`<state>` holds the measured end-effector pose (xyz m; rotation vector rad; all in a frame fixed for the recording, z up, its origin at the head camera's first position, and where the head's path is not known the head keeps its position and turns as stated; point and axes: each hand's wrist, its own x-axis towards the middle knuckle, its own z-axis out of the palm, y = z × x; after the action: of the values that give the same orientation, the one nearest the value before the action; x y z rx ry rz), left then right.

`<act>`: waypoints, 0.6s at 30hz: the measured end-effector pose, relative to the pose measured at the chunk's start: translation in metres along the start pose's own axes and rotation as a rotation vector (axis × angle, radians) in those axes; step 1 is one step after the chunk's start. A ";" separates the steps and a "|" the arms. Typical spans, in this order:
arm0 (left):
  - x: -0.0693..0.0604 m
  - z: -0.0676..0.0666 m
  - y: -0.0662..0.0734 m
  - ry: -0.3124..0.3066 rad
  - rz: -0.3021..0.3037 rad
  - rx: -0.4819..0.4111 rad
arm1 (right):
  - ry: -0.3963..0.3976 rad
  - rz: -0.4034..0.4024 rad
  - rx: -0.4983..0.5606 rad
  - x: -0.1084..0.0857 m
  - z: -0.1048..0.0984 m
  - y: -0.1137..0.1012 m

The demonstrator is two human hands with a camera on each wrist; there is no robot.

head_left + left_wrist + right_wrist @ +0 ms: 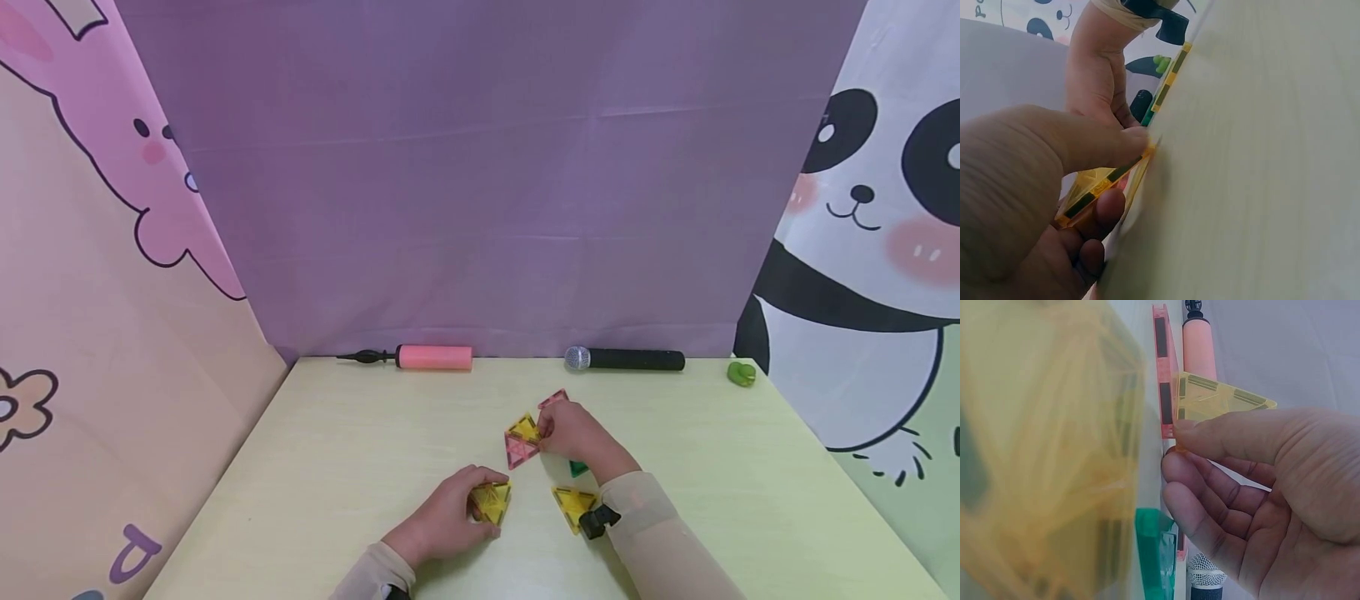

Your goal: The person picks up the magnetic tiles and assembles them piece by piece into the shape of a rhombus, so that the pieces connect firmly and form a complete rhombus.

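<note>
In the head view my left hand [448, 515] grips a yellow triangular magnetic tile [492, 502] near the table's middle. The left wrist view shows thumb and fingers on that tile's edges, tilted off the tabletop. Farther back, my right hand [576, 433] pinches a corner of another yellow triangular magnetic tile [1222, 399] between thumb and fingertip. That tile stands raised against a pink triangular tile [521, 452]. A second pink tile [553, 397] lies behind the right hand, partly hidden. Under the right wrist are a mostly covered green tile [577, 468] and a yellow tile [573, 503].
Along the table's back edge lie a pink hand pump [435, 357], a black microphone [637, 359] and a small green object [741, 373]. A purple cloth [495, 183] hangs behind the pale table [300, 500]. Printed panels flank both sides.
</note>
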<state>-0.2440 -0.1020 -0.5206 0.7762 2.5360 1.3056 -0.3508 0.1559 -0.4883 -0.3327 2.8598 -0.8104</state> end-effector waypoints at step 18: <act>0.004 0.003 -0.004 0.170 -0.007 -0.055 | -0.004 -0.006 0.013 -0.004 -0.003 -0.002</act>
<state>-0.2478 -0.0999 -0.5251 0.6714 2.6155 1.4908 -0.3476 0.1565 -0.4848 -0.3411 2.8499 -0.8285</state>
